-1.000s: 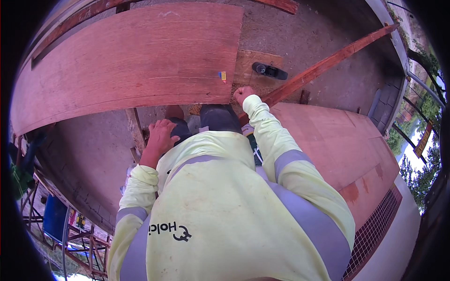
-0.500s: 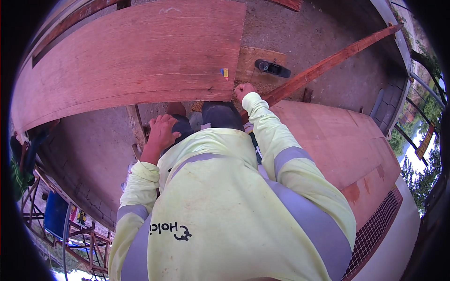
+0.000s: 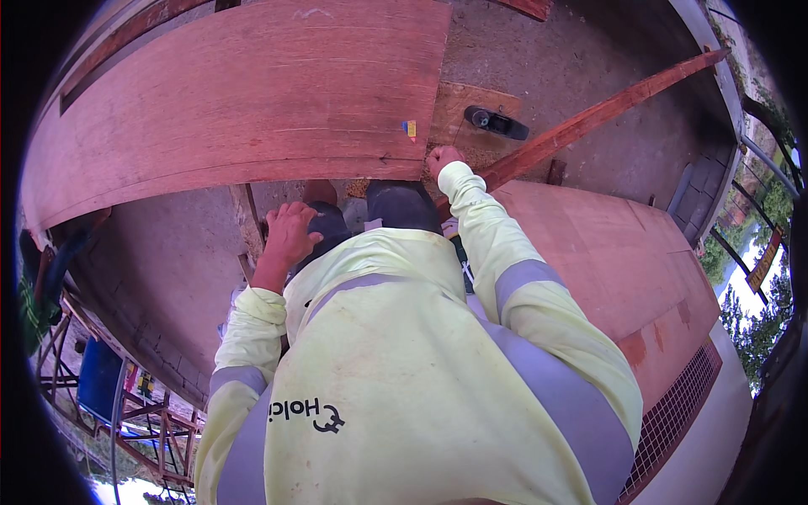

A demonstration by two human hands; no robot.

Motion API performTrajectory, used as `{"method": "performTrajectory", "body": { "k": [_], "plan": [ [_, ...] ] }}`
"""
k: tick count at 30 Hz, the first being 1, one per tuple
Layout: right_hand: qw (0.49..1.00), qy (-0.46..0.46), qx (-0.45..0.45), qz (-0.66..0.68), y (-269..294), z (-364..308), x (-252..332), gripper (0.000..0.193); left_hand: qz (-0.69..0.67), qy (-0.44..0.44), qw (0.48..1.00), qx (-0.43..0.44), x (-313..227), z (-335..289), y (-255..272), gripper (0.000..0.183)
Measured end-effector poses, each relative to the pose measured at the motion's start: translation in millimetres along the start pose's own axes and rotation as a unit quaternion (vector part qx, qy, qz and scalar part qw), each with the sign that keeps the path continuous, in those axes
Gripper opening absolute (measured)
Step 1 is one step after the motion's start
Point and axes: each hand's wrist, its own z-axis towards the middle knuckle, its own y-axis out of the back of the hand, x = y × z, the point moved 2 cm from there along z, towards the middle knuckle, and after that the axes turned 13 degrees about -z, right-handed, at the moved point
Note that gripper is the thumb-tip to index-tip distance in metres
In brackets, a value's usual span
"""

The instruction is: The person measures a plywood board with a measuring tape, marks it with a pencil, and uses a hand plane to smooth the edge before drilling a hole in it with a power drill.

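Note:
A large reddish plywood sheet [image 3: 244, 93] lies in front of me, with a dark line along its near edge. My right hand [image 3: 443, 160] is closed by the sheet's near right corner; whatever its fingers may hold is hidden. With fingers apart, my left hand [image 3: 290, 234] rests at my left knee and holds nothing. A black hand plane [image 3: 497, 122] sits on a smaller plywood piece [image 3: 452, 94] beyond my right hand, with wood shavings around it.
A long timber [image 3: 581, 105] slants from near my right hand to the far right. More plywood [image 3: 589, 252] lies to my right, beside a mesh panel [image 3: 673, 421]. At the lower left are a blue drum [image 3: 99, 379] and metal scaffolding [image 3: 160, 438].
The view has shifted slightly, so the sheet and plane appear a little farther right. My right hand is still closed at the corner, and my left hand stays at the knee.

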Motion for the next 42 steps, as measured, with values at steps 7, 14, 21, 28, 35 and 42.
{"method": "performTrajectory", "body": {
  "k": [7, 14, 21, 28, 35, 42],
  "plan": [
    [0.999, 0.018, -0.047, 0.001, -13, 6, -6, 0.022, -0.096, 0.134, 0.976, -0.141, 72, 9, 28, 0.031],
    [0.998, 0.045, -0.038, -0.009, -18, 13, -17, 0.023, -0.202, 0.291, 0.855, -0.379, 206, -3, 116, 0.026],
    [0.996, 0.053, -0.078, 0.002, -22, 19, -19, 0.017, -0.271, 0.359, 0.742, -0.497, 317, -12, 185, 0.028],
    [0.995, 0.007, -0.082, -0.063, -27, 32, -35, 0.027, -0.295, 0.415, 0.649, -0.564, 426, -2, 224, 0.033],
    [0.997, -0.065, -0.034, -0.039, -29, 33, -47, 0.027, -0.299, 0.475, 0.618, -0.55, 477, 15, 254, 0.039],
    [0.991, -0.039, -0.058, -0.111, -26, 23, -36, 0.028, -0.309, 0.457, 0.622, -0.556, 470, 11, 263, 0.039]
  ]
}}
